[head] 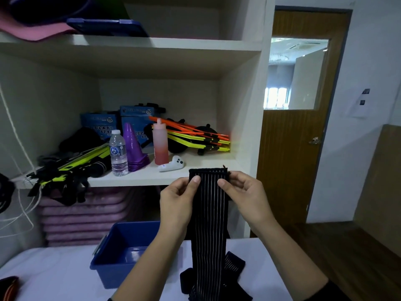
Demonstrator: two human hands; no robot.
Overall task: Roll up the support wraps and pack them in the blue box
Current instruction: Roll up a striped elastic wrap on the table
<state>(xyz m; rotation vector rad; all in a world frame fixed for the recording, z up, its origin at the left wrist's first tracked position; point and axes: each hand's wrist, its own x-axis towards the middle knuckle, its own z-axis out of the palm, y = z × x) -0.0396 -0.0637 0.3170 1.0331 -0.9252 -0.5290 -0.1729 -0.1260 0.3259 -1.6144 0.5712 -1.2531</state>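
Wrap hangs pinched at its top edge by the fingers of your left hand and right hand, tail on the surface beside the blue box, so fold that edge squarely and roll tight and even.

- The place is looking like a sports-equipment storeroom, with a deep white shelving unit filling the left and centre of the frame.
- A stack of purple training cones is sitting on the middle shelf, between a water bottle and a pink squeeze bottle.
- Folded agility ladders with orange and yellow rungs are lying at the right of that shelf.
- Pink mats are lying stacked under the shelf, lower left.
- A black striped support wrap is hanging at lower centre.
- A wooden door with a glass pane is standing at the right.
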